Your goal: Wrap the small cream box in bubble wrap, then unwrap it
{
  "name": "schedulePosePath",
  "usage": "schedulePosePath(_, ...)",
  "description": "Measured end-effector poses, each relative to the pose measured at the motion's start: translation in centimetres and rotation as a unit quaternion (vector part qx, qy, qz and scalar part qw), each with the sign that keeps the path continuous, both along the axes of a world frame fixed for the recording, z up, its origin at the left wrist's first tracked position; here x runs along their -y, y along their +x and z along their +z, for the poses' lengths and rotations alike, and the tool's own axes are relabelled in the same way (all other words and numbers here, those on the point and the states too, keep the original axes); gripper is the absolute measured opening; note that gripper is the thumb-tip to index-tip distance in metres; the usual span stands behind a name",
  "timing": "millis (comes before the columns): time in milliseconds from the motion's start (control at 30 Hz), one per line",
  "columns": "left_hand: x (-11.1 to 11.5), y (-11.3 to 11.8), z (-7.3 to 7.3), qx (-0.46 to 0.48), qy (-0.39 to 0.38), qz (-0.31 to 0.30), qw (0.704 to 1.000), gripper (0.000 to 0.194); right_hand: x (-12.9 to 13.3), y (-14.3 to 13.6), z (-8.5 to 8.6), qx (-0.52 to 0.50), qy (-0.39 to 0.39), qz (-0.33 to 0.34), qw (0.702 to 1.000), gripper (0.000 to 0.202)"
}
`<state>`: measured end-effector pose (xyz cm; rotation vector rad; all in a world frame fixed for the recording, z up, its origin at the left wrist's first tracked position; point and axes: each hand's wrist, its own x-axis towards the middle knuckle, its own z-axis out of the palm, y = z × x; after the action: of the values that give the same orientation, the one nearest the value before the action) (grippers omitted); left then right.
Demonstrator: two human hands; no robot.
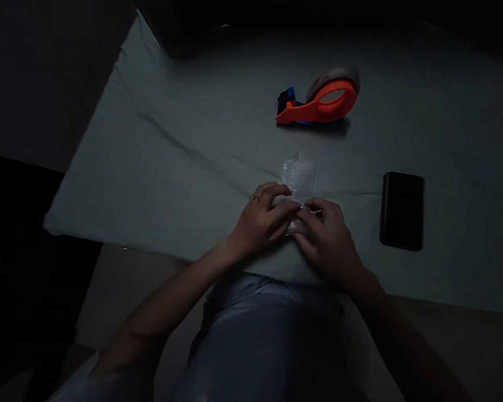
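Observation:
A small clear plastic wrap, perhaps bubble wrap [300, 177], lies near the front edge of the cloth-covered table, partly hidden by the fingers. From the left, my left hand [264, 219], with a ring on one finger, grips the wrap with bent fingers. My right hand [327, 234] holds its lower right side, thumb and fingers pressed together on it. The two hands meet over the middle of the wrap. Whether anything is inside the wrap cannot be made out in the dim light.
An orange tape dispenser [318, 109] with a tape roll stands beyond the wrap. A black rectangular object [402, 210], like a phone, lies to the right. The pale tablecloth [184, 184] has creases; its front edge runs beneath the forearms.

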<state>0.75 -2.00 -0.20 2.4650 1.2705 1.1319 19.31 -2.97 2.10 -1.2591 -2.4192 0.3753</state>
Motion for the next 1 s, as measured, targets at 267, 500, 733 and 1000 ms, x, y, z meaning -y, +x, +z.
schedulePosePath(267, 1.3, 0.2, -0.3, 0.003, 0.022, -0.05, 0.998, 0.011, 0.1, -0.3, 0.4, 0.008, -0.042, 0.005, 0.999, 0.043)
schedulePosePath(500, 1.7, 0.8, 0.4, -0.031, 0.014, -0.036, 0.999, 0.004, -2.2, 0.4, 2.3, -0.032, -0.086, 0.025, 0.996, 0.039)
schedulePosePath(733, 2.1, 1.6, 0.8, -0.04, -0.005, -0.017, 0.999, 0.008, -4.3, -1.2, 1.3, 0.082, -0.019, -0.029, 0.996, 0.018)
schedulePosePath(1000, 2.1, 1.5, 0.3, -0.025, -0.027, -0.04, 0.999, 0.017, -4.5, -1.7, 0.6, 0.042, 0.047, -0.045, 0.997, 0.015)
